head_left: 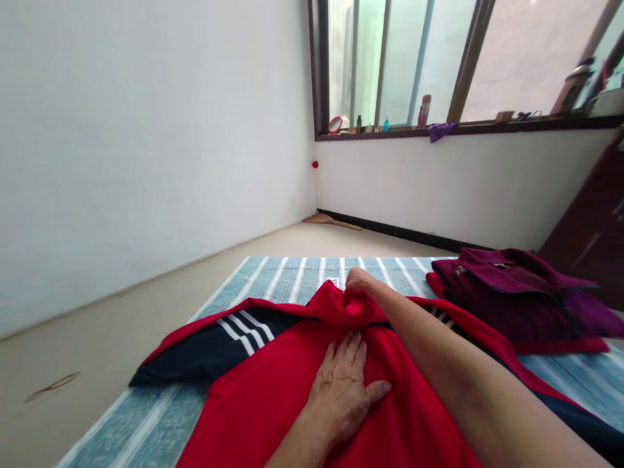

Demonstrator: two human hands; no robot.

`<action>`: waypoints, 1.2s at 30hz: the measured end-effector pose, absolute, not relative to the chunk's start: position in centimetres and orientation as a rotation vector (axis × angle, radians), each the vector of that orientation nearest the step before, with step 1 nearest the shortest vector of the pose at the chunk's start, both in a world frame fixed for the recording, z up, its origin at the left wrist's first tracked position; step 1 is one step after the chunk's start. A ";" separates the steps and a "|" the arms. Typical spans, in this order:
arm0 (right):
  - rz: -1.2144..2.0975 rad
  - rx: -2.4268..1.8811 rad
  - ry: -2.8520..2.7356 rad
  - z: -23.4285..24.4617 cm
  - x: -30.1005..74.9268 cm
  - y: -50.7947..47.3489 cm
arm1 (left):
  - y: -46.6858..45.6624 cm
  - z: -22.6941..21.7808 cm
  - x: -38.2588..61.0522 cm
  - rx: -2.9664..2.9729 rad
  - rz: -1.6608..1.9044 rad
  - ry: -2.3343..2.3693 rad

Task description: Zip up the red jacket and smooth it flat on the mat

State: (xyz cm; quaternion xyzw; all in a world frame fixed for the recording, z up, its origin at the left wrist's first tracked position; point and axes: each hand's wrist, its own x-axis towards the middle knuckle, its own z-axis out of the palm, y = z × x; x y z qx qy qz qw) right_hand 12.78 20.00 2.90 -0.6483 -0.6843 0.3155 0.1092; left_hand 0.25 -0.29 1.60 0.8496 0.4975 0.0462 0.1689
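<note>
A red jacket [273,396] with navy sleeves and white stripes lies spread on a blue striped mat [292,276]. My left hand [344,387] rests flat on the jacket's chest, fingers stretched out and pointing away from me. My right hand [361,283] reaches further out and pinches the bunched red collar at the top of the jacket. One navy sleeve [214,351] stretches to the left.
A pile of folded maroon and purple clothes [521,292] sits on the mat's right side. White walls stand left and ahead. A window sill [463,127] holds small bottles and a purple cloth. A broom [331,221] lies in the far corner. Dark wooden furniture [595,227] stands right.
</note>
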 end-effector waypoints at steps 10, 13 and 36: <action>0.906 -2.045 -2.022 3.9 12.4 21.1 | 0.0 -0.1 0.0 2.429 0.253 1.371; 0.927 -2.050 -2.013 3.8 12.4 21.0 | 0.0 0.0 0.0 2.424 0.257 1.368; 1.271 -1.829 -1.855 3.4 13.6 20.3 | 0.0 -0.3 0.0 2.406 0.256 1.363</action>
